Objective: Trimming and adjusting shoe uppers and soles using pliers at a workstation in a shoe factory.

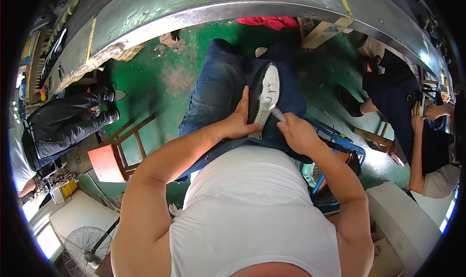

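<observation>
A dark shoe [270,83] lies sole up across my thighs, its toe pointing away from me. The underside is whitish, with a stitched or notched edge and a few marks in the front half. My left hand [239,119] grips it from the left, fingers along the side and thumb over the heel end. In my closed right hand [299,134] is a short-handled tool [277,113] with a pale shaft. Its silvery head is over the middle of the sole; whether it touches, and its exact kind, I cannot tell.
A metal-edged workbench [204,12] curves across the far side. To the left are a stool [109,163], a standing fan [87,248] and a person [63,124]. On the right another person [403,102] sits near a blue-framed chair [347,143]. Red cloth [269,22] lies under the bench.
</observation>
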### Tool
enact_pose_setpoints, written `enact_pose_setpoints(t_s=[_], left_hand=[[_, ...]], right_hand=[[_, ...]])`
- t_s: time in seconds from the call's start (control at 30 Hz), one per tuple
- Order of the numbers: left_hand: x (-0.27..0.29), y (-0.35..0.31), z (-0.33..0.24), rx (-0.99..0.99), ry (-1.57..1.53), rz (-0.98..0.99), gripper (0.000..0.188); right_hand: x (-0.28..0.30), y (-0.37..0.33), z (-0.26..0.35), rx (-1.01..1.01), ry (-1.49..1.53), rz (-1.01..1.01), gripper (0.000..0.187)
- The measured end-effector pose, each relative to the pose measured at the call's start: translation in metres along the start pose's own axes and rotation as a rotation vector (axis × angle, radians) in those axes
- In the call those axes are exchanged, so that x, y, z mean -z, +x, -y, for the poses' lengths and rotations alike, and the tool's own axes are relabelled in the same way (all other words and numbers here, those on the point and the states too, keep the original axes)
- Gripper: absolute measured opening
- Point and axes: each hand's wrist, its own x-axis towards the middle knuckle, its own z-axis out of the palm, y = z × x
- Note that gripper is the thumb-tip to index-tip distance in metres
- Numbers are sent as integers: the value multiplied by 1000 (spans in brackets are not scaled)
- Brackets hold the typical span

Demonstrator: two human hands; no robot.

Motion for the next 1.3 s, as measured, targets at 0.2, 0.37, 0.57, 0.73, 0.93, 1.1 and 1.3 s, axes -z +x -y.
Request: enact_pose_setpoints(t_s=[0.2, 0.37, 0.57, 0.73, 0.93, 1.1, 1.3], left_hand=[[9, -1, -1, 66, -169, 98, 138], [10, -5, -7, 50, -204, 115, 140], [8, -6, -8, 87, -202, 129, 140], [14, -4, -14, 92, -149, 100, 131], [4, 3, -10, -29, -115, -103, 107], [40, 0, -59, -153, -322, -132, 98], [205, 10, -205, -448, -353, -189, 91]], right_hand=[[-5, 0, 2, 311, -8, -161, 42], [7, 5, 11, 4, -252, 298, 43], [1, 4, 9, -17, -248, 298, 45], [-1, 40, -9, -54, -106, 79, 47], [53, 42, -20, -225, 419, 93, 39], [105, 27, -27, -4, 679, -163, 30], [255, 72, -47, 132, -64, -798, 29]])
